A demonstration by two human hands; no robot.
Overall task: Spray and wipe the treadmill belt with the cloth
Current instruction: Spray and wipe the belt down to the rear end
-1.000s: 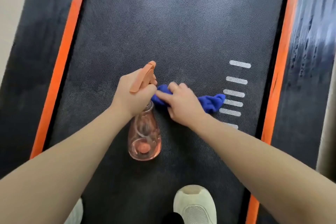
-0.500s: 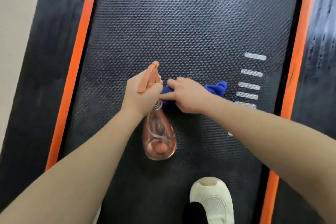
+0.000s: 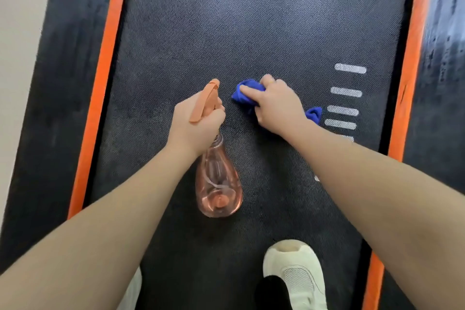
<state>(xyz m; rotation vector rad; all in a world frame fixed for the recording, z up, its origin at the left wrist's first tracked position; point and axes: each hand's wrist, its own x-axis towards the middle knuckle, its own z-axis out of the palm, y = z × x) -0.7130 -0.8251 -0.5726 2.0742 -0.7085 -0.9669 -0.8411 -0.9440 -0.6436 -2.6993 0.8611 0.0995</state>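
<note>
The dark textured treadmill belt (image 3: 251,20) fills the middle of the head view. My left hand (image 3: 196,126) grips the neck of a clear pink spray bottle (image 3: 217,184) with an orange trigger head (image 3: 205,100), nozzle pointing away from me. Just to its right, my right hand (image 3: 276,103) holds a bunched blue cloth (image 3: 245,94) down on the belt. One end of the cloth sticks out past my wrist on the right.
Orange strips (image 3: 103,78) run along both sides of the belt, with black side rails (image 3: 60,83) beyond. White dash marks (image 3: 346,92) sit on the belt's right part. My white shoe (image 3: 299,274) stands on the belt near the bottom.
My right hand has slid the cloth forward and slightly right, away from the bottle. A gap has opened between the two hands. The left hand and bottle stay about where they were.
</note>
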